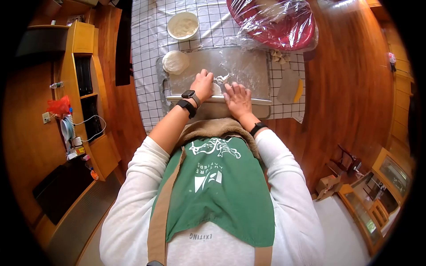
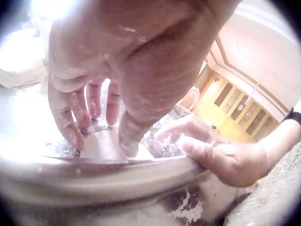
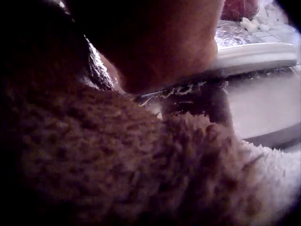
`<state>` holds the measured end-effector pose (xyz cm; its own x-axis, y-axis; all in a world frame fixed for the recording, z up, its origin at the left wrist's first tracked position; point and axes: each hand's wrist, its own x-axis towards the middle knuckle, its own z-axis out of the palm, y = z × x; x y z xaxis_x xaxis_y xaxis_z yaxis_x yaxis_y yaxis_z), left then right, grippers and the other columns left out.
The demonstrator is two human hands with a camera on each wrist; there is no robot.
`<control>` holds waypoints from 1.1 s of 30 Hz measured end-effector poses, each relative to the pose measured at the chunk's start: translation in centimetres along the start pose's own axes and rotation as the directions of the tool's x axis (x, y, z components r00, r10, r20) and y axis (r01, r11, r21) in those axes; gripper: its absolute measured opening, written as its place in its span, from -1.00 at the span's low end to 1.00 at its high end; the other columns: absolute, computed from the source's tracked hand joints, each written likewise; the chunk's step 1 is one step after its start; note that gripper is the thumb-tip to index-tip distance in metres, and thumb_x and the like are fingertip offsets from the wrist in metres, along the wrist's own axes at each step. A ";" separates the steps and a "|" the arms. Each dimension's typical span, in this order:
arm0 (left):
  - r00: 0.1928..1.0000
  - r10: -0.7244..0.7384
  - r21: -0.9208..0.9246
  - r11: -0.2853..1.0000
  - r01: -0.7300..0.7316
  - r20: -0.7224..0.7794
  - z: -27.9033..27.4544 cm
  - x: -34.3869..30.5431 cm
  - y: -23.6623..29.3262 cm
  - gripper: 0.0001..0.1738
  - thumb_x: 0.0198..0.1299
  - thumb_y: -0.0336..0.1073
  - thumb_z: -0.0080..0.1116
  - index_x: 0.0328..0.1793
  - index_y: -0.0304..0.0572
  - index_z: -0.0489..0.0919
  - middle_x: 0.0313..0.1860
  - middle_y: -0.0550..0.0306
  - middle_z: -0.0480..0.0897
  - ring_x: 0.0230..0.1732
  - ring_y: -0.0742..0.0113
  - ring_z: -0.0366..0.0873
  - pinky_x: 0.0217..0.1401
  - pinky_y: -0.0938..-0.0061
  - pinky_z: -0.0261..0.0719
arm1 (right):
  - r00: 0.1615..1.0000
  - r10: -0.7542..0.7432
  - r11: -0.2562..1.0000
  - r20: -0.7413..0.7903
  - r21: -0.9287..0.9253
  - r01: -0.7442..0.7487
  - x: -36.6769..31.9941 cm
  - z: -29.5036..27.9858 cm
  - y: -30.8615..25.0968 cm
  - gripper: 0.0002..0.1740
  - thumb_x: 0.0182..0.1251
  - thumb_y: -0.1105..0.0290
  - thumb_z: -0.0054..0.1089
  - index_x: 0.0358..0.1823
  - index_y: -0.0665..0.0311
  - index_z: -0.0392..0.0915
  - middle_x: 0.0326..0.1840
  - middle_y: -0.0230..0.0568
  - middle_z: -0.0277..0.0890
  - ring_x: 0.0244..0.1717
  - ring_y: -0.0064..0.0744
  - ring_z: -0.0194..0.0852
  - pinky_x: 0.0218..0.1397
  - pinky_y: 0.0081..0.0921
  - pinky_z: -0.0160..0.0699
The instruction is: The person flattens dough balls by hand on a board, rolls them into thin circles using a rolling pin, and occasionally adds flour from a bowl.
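1. Directly under the left hand (image 1: 203, 85): a small dough piece (image 2: 104, 146), set between the thumb on its right and fingers arched round its left and far sides; thumb and fingers apart by just its width, apparently pinched.
2. Nearer the body than the left fingertips: a rolling pin (image 1: 216, 99), with its long axis running crosswise, left to right. Whether touching the dough piece, cannot tell.
3. Just to the right of the left fingers: the right hand (image 1: 238, 99), laid over the pin, with fingers loosely spread and reaching past its far side; not clamped on the dough piece.
4. Likely the deciding relation: dough piece just beyond the pin, left hand nearer to it.
5. Long axis of the dough piece: cannot tell, being partly covered by fingers.
6. Beyond and left of the left fingers: a round dough mass (image 1: 175, 62), well apart from the right fingers.
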<state>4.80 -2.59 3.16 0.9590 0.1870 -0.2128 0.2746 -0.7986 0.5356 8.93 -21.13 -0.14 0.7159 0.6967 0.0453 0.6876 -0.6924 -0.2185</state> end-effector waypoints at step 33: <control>0.983 -0.008 0.224 0.974 -0.033 0.181 1.9 0.9 -1.0 -0.85 0.07 -0.41 0.11 -0.21 -0.21 0.57 -0.26 -0.12 0.60 -0.14 -0.10 0.57 -0.05 0.15 0.56 | 0.872 -0.452 0.888 0.187 0.189 0.419 -2.0 -2.2 3.0 -0.59 0.10 0.12 0.26 -0.08 0.11 0.42 -0.07 -0.29 0.39 0.04 -0.27 0.35 0.10 -0.30 0.30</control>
<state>5.23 -2.72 0.85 0.9284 0.0867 -0.3613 0.2198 -0.9122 0.3459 9.80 -25.02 1.27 0.2913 0.9556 -0.0440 0.8878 -0.2872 -0.3597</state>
